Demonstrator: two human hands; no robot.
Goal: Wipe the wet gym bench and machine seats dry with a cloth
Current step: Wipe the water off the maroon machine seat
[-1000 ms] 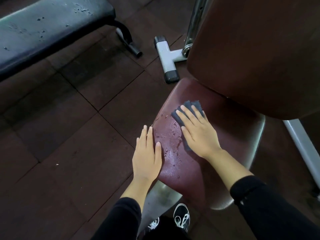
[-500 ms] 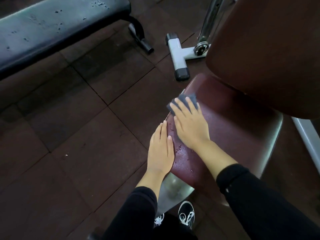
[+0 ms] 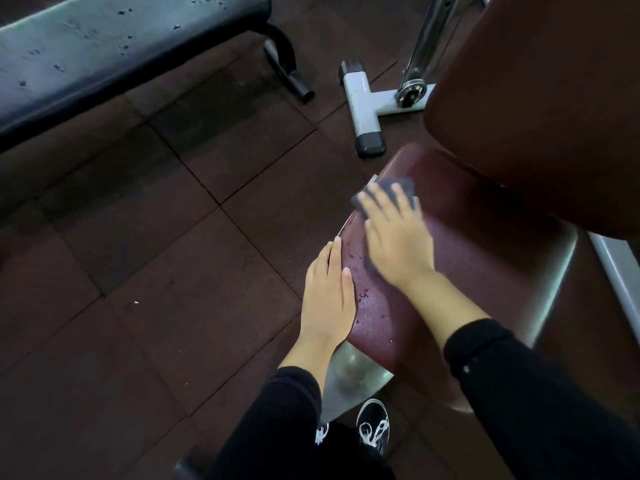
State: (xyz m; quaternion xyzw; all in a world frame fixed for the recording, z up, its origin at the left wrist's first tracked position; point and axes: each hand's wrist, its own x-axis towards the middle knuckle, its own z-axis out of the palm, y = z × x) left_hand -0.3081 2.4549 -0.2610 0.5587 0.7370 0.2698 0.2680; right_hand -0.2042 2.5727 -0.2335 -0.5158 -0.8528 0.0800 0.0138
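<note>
We take the maroon machine seat [image 3: 460, 265] as our landmark and place everything from it. On the seat's front-left part our right hand [image 3: 398, 244] lies flat, fingers straight and spread, palm pressing down on a dark grey cloth [image 3: 398, 188]; nothing is pinched or curled round, the hand simply bears on the fabric. The cloth pokes out beyond the fingertips toward the seat's far left corner, and a small dark edge of it shows under the heel of the hand, so most of it is hidden beneath the palm. The fingers look slightly blurred. Our left hand [image 3: 327, 299] rests along the seat's left edge, fingers straight and held together, thumb lying on the padded top; it holds nothing and only touches the seat. Between the two hands, on the seat's near-left part, water droplets [image 3: 363, 292] bead on the vinyl. Above and behind the seat rises the maroon backrest [image 3: 540, 98]. Under the seat's near edge we see its grey metal base plate [image 3: 349, 379], and below that a black shoe with white laces [image 3: 374, 424]. Beyond the seat's far left corner a grey T-shaped frame foot [image 3: 363, 98] lies on the dark rubber floor tiles [image 3: 156, 271]. Well to the seat's far left stands the black gym bench [image 3: 104, 53], its pad speckled with drops
</note>
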